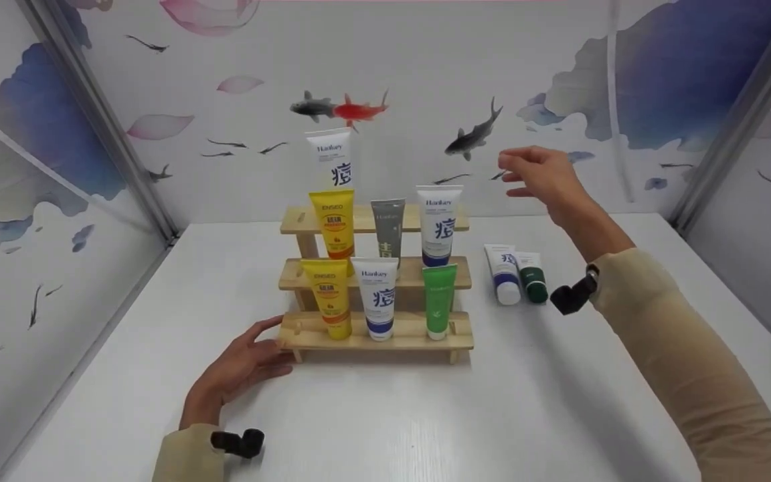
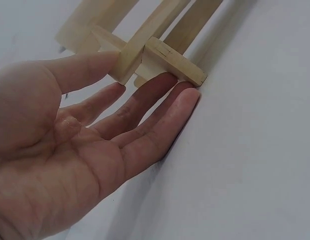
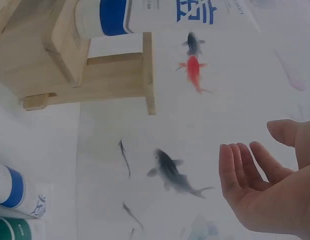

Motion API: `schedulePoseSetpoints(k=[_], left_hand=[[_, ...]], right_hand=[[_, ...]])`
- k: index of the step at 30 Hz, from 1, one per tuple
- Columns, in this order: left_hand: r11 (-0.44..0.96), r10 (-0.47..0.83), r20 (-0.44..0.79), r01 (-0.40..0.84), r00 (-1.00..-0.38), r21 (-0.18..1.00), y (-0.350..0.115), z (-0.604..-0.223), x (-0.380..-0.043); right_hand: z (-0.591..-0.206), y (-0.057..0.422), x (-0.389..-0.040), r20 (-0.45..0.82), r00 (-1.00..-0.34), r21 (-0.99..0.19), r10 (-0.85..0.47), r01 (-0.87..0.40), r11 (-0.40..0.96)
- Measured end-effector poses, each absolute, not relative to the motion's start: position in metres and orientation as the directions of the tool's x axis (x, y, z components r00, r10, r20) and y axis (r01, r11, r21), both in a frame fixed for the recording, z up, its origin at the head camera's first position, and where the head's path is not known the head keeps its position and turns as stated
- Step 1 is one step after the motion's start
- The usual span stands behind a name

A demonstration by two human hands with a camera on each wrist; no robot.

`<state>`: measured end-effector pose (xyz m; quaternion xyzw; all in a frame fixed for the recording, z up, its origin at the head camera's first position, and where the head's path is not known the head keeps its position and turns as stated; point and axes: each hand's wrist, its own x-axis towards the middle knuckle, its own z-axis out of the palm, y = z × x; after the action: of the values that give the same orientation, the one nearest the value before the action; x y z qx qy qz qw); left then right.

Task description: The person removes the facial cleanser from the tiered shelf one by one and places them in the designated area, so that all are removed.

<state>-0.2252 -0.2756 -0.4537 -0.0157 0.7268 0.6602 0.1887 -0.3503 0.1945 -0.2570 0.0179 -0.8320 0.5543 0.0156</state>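
Note:
At the lower left end of the three-step wooden display rack [image 1: 412,343], my left hand [image 1: 245,365] holds the bottom step's corner. Its thumb touches the plank while the fingertips meet the leg below. My right hand [image 1: 543,177] is raised in the air right of the rack, fingers loosely bent, nothing in it. Squeeze tubes stand on the rack: a white tube [image 1: 330,161] on top; a yellow tube [image 1: 335,221], a grey tube [image 1: 389,227] and a white-blue tube [image 1: 439,224] mid-level; another yellow tube [image 1: 327,294], a white tube [image 1: 377,294] and a green tube [image 1: 439,298] at the bottom.
Right of the rack, a white tube [image 1: 502,274] and a dark green tube [image 1: 531,278] lie side by side on the white table [image 1: 385,428]. Walls printed with fish and petals [image 1: 425,60] enclose the table at the back and both sides.

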Motion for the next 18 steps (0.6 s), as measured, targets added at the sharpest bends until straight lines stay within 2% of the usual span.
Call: schedulePoseSetpoints(k=[9,18], left_hand=[[0.122,0.232,-0.301,-0.279,-0.925,0.953,-0.277,-0.453,-0.226],[0.144,0.228,-0.298,-0.271,-0.927,0.952,-0.276,-0.453,-0.224]], right_hand=[[-0.213,0.152,-0.346,0.109,-0.987,-0.940,-0.114,-0.140,0.310],[-0.200,0.108,-0.349,0.122,-0.970,-0.948,-0.212,-0.177,0.264]])
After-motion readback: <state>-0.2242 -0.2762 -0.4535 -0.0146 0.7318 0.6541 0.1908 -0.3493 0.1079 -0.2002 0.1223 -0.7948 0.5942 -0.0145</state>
